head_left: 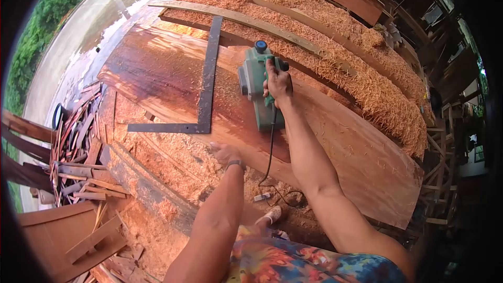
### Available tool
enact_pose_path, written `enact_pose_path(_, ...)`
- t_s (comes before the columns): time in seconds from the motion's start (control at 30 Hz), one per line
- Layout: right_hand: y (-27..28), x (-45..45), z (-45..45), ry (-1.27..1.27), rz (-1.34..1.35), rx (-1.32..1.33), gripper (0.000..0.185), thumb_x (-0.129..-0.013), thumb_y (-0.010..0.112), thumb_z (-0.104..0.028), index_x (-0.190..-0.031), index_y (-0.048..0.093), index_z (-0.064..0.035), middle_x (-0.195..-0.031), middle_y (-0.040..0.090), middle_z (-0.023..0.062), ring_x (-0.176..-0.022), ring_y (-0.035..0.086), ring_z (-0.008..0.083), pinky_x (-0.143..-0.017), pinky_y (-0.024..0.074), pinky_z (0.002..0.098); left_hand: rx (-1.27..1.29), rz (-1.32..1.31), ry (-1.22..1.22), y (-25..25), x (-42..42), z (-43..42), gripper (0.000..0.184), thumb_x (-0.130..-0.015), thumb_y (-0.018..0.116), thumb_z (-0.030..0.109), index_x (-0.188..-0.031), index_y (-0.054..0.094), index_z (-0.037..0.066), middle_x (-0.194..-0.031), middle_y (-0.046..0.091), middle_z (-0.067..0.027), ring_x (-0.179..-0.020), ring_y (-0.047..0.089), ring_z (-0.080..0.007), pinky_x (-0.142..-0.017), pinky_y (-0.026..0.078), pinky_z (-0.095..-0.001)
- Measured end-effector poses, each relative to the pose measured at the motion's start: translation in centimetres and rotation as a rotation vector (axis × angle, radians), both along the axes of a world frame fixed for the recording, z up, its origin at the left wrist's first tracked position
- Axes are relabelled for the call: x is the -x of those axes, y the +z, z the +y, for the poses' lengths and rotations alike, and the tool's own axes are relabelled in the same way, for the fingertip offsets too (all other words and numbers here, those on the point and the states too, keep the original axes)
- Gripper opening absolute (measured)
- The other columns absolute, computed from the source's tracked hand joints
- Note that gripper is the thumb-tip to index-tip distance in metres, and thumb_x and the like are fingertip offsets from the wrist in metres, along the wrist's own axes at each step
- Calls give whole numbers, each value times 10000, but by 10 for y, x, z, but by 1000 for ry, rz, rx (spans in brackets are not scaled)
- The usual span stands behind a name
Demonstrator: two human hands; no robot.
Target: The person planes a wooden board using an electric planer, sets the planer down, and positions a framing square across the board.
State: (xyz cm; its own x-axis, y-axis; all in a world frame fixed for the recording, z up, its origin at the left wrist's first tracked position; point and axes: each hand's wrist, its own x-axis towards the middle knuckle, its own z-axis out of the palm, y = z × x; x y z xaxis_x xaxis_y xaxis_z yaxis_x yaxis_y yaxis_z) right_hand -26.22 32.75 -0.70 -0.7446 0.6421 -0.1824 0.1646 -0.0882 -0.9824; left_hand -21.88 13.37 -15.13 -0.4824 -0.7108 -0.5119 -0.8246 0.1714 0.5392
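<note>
The right hand [279, 85] is wrapped around the handle of a green planer [257, 76], midway along a broad plank [346, 136]. At its near edge is the left hand [228, 154]; whether it grips, I can't tell. Left of the planer lies a dark square [208, 78]; shavings [387, 94] heap up on the far side.

Daylight comes strongest from the upper left, where the pale road [73, 47] nears washed-out white in patches. The far right is dim, the wooden frame [436, 221] there sunk in shade. Light on the board [361, 162] is soft. The wide lens bends straight edges, black fills the corners, and the left hand [228, 153] looks slightly blurred.
</note>
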Motion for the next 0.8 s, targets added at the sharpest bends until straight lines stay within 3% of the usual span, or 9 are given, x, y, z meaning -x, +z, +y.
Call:
enact_pose_path(0.2,-3,-93,-46,8,-114,70,554,-994,523,-571,-904,557,-25,-564,497,24,-404,469,115,-387,393,281,15,84,-10,6,-3,3,688,-1014,370,581,-1075,693,-23,-1005,692,-329,-973,674,-471,-862,531,-522)
enact_pose_path(0.33,-15,-179,-94,31,-27,53,515,-1018,504,-535,-976,595,-30,-538,512,15,-413,508,103,-391,400,263,8,223,-14,2,-8,4,679,-1018,383,565,-1071,684,-40,-998,692,-326,-946,674,-477,-841,529,-527)
enact_pose_path(0.43,-13,-188,-101,2,-26,113,518,-1016,506,-537,-989,593,-27,-545,503,11,-412,496,99,-391,401,259,-18,167,-7,-7,-5,1,669,-1021,385,557,-1085,679,-41,-1002,696,-314,-947,674,-472,-839,527,-520)
enact_pose_path(0.53,-7,-152,-81,20,-57,101,541,-1001,516,-566,-945,595,-34,-546,491,6,-405,482,100,-381,398,263,5,224,20,-9,-6,4,656,-1022,387,554,-1095,681,-28,-1013,705,-290,-965,673,-460,-852,521,-512)
enact_pose_path(0.8,-6,-2,-7,29,-36,-53,601,-957,544,-617,-872,655,-32,-565,570,57,-408,557,150,-379,436,307,0,67,-47,-12,-3,-1,659,-1018,367,571,-1143,683,6,-1074,706,-267,-1015,669,-444,-894,508,-507)
